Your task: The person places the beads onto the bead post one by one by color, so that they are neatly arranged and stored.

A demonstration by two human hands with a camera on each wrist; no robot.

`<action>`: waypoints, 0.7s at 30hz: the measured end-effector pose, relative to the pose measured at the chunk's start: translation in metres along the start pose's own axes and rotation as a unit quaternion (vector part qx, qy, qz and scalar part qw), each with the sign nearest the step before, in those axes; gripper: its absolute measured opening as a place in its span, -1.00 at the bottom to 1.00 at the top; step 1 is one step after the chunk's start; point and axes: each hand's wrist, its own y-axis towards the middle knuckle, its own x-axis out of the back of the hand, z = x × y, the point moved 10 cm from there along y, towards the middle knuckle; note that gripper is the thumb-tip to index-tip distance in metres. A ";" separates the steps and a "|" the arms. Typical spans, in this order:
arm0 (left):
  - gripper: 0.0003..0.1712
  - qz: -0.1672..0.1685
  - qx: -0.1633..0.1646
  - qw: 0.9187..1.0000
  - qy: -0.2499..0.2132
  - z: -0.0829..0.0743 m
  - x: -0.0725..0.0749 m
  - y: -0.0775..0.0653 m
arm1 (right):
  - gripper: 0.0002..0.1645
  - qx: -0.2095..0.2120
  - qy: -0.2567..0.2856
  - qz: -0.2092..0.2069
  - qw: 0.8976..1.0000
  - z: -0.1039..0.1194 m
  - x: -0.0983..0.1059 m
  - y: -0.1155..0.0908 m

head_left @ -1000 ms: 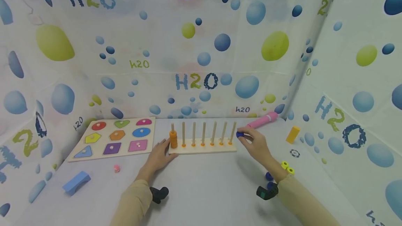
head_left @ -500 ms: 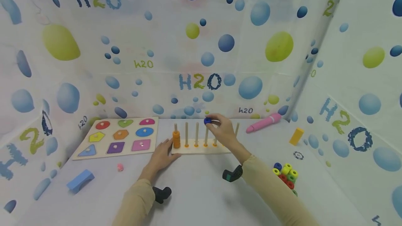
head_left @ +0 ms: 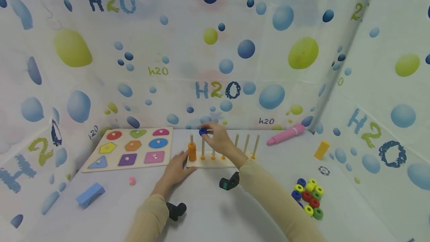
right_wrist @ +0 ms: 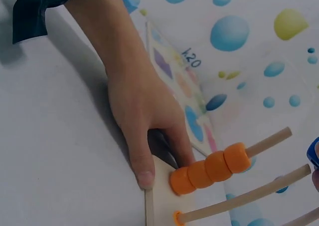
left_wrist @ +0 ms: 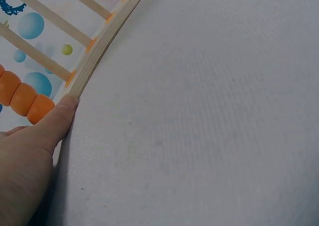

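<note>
My right hand (head_left: 218,139) pinches a blue bead (head_left: 203,131) between thumb and fingers, right at the top of the second peg from the left. Only an edge of that bead (right_wrist: 314,153) shows in the right wrist view. The wooden peg board (head_left: 213,165) carries a row of upright pegs. Several orange beads (right_wrist: 214,167) are stacked on its leftmost peg, whose tip sticks out above them. My left hand (head_left: 176,169) grips the board's left end, thumb (left_wrist: 65,109) along the front edge and fingers around the side. The right hand and forearm hide some middle pegs.
Loose beads (head_left: 306,196) in blue, yellow, red and green lie at right. A shape puzzle board (head_left: 127,148) stands left, with a blue block (head_left: 90,195) and small pink piece (head_left: 132,180) before it. A pink pen-like tool (head_left: 285,135) and yellow block (head_left: 322,150) lie back right.
My right hand has carried the blue bead leftward, from beyond the rightmost peg to the second peg from the left. The left hand stays on the board's end.
</note>
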 end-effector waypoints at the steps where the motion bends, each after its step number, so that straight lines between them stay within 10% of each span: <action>1: -0.06 0.000 0.000 1.000 -0.001 0.000 0.000 0.000 | -0.66 -0.001 -0.016 0.005 1.000 -0.001 -0.002 0.000; 21: -0.05 -0.005 -0.005 1.000 -0.007 -0.002 0.002 0.000 | -0.67 -0.007 -0.082 -0.003 0.997 -0.005 -0.003 -0.002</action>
